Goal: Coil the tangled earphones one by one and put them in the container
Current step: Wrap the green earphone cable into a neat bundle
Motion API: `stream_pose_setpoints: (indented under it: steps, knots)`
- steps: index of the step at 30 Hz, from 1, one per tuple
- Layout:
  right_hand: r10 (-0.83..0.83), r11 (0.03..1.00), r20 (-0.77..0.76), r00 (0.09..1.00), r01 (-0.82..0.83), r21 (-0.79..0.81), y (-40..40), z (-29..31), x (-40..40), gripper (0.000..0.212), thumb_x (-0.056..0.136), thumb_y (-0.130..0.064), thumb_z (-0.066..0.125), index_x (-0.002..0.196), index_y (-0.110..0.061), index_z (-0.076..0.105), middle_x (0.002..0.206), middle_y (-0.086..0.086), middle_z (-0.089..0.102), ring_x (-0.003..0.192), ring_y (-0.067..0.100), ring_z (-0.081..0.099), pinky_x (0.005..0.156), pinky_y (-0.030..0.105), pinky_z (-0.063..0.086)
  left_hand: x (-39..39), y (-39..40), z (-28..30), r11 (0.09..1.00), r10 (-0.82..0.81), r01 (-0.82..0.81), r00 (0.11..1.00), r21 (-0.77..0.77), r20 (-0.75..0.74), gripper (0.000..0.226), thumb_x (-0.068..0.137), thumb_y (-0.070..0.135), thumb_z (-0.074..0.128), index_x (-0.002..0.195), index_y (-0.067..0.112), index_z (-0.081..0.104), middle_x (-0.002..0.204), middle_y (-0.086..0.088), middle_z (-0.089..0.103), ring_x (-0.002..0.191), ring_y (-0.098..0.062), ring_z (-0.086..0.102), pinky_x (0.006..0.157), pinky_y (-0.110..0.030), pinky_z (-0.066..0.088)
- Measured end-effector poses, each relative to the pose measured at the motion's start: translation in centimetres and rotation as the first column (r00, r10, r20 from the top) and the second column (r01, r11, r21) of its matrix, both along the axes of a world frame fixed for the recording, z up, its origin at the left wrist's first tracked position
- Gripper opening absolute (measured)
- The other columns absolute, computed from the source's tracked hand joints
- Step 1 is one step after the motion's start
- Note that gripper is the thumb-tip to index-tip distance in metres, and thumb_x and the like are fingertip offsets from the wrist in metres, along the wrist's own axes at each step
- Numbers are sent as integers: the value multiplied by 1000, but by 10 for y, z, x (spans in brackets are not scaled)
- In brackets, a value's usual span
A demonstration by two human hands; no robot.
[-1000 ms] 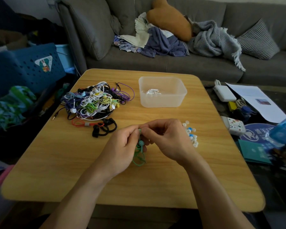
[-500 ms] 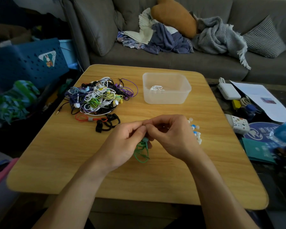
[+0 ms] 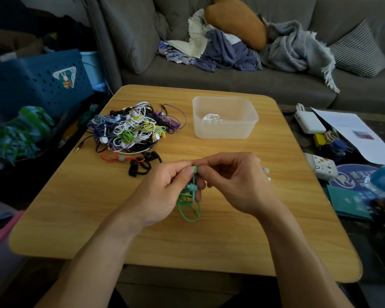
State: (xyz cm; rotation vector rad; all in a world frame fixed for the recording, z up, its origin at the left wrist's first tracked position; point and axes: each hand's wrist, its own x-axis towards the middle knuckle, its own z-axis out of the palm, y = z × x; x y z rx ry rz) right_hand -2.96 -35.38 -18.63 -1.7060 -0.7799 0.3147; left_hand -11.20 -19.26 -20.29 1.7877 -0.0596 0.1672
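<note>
While my left hand (image 3: 165, 192) and right hand (image 3: 236, 181) pinch the green rubbery earphone cord (image 3: 188, 203), its loose coil below them may spring apart

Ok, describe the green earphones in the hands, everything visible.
The mint-green wired earphones look rubbery, with a thin cable. One earbud shows at the top, another lower down between the hands. The left hand and right hand both pinch them near the top, held above the light wooden table. Below the grip, the cable hangs in a few loose loops, partly coiled; whether the loops touch the table is unclear.
</note>
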Motion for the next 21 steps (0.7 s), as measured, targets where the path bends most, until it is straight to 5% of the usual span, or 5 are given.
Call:
stream_pose_setpoints:
  steps: [5, 11, 21]
  knots:
    - [-43, 999, -37, 998, 44, 7, 2, 1, -1, 10, 92, -8, 66, 90, -7, 75, 61, -1, 70, 56, 4, 63, 61, 15, 48, -1, -3, 1, 997, 12, -14, 999, 75, 36, 30, 104, 12, 40, 98, 0, 67, 73, -8, 67, 67, -20, 66, 68, -27, 53]
    - [-34, 999, -21, 999, 33, -25, 2, 0, 1, 13, 95, -18, 66, 87, -13, 75, 67, 5, 71, 63, 12, 63, 65, 29, 53, -2, -5, 3, 994, 36, -41, 998, 101, 52, 29, 104, 11, 40, 100, 3, 68, 82, -9, 68, 70, -25, 66, 70, -37, 55]
    - [-114, 988, 46, 992, 118, -99, 7, 1, -3, 14, 93, -20, 66, 82, -17, 73, 62, -2, 70, 59, 9, 66, 62, 29, 57, -4, -8, 4, 997, 23, -24, 999, 70, 24, 29, 103, 10, 38, 107, 10, 68, 82, 3, 69, 71, -13, 65, 69, -18, 50]
